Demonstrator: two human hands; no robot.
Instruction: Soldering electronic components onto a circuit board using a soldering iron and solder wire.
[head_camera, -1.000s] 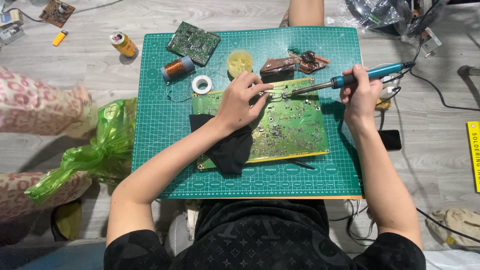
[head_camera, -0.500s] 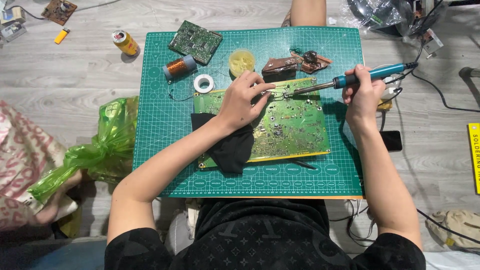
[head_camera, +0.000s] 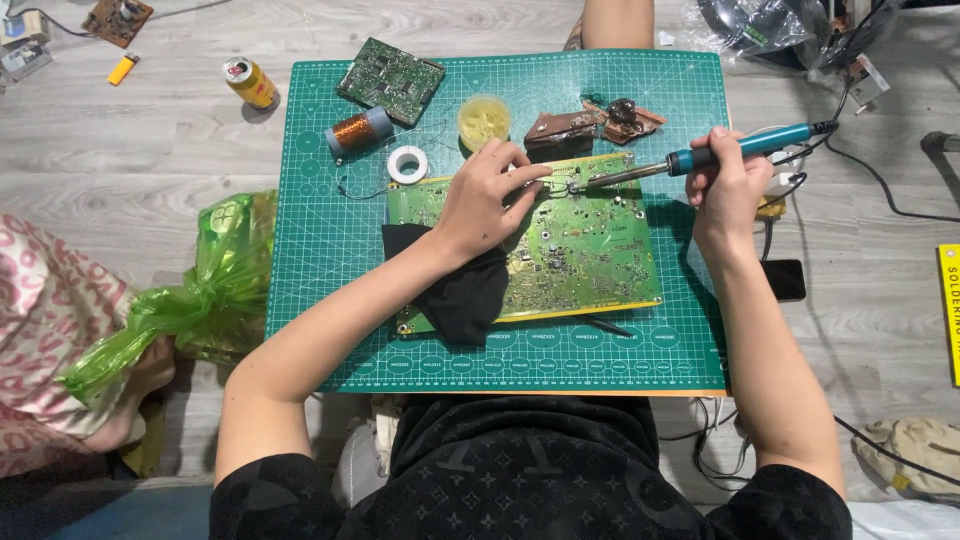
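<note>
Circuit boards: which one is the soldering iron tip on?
The large green board at mat centre, under the left hand; the smaller dark green board and the brown one lie untouched.

right hand (head_camera: 722, 185) grips soldering iron (head_camera: 700, 157) | left hand (head_camera: 485, 197) on circuit board (head_camera: 580, 255)

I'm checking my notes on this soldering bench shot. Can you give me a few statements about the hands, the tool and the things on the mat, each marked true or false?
1. The right hand holds a blue-handled soldering iron with its tip at the large green circuit board. True.
2. The left hand rests on the floor beside the mat. False: it is on the board's upper edge, near the iron's tip.
3. A black cloth lies over the board's left part. True.
4. The copper wire spool stands off the green cutting mat. False: it stands on the mat.
5. The yellow can stands on the floor, left of the mat. True.
</note>
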